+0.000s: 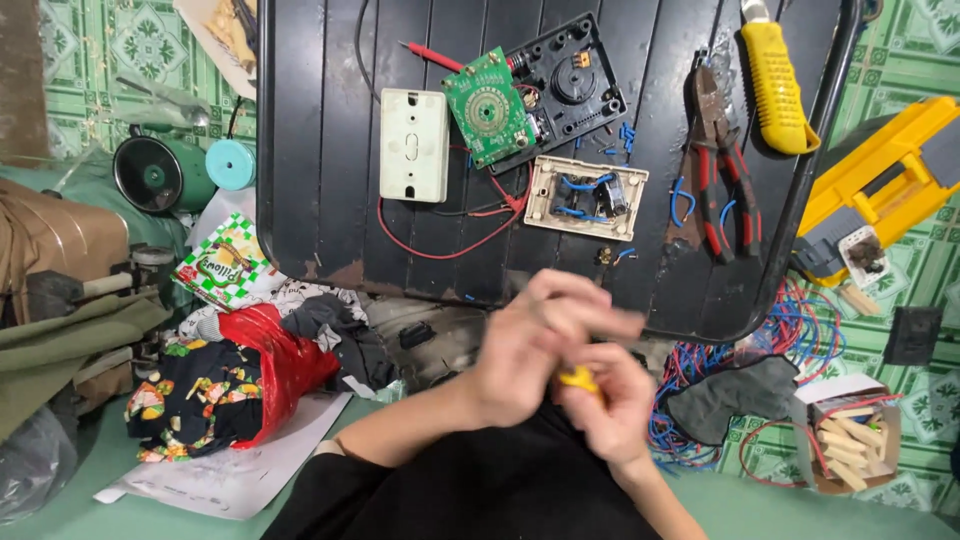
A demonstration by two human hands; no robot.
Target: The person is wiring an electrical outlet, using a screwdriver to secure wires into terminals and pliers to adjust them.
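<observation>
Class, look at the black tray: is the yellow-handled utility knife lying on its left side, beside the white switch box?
No: the yellow-handled utility knife lies at the tray's right end, far from the white switch box.

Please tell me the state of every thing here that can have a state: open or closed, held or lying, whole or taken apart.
left hand: curled, blurred, grip unclear
right hand: holds small yellow part
black casing: open, green circuit board lifted out
beige switch box: open, blue wires showing
white cover: off, lying flat
pliers: lying, unheld
yellow utility knife: lying, unheld

Black slatted table [320, 150] — green patterned floor [900, 50]
</observation>
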